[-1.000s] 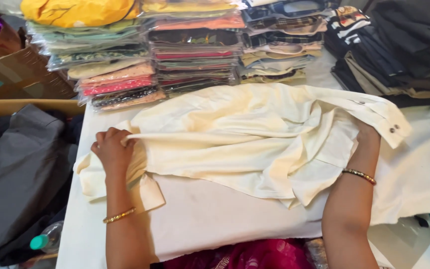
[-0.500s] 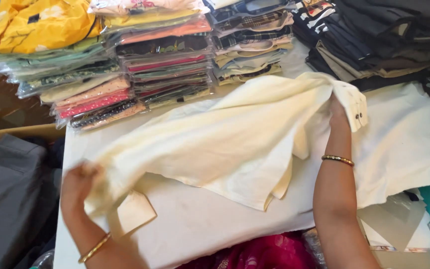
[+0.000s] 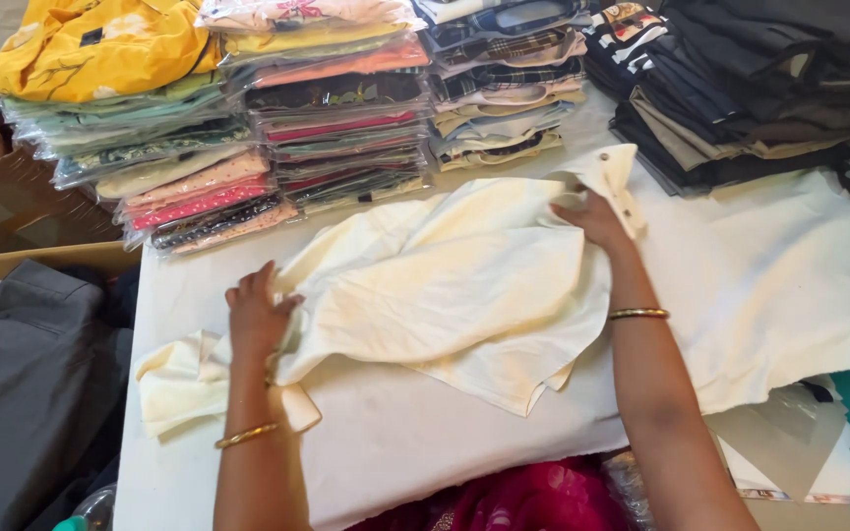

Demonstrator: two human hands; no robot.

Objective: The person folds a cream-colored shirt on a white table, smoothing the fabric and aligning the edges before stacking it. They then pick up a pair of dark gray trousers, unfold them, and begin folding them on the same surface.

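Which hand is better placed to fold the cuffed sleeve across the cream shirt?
Probably the right hand: it already grips the cuffed sleeve at the cream shirt's far edge. The left hand lies flat on the opposite side, pinning the fabric.

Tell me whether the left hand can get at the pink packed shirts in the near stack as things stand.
Probably yes: the left hand lies flat on the cream shirt, and only bare white table shows between it and the pink packed shirts.
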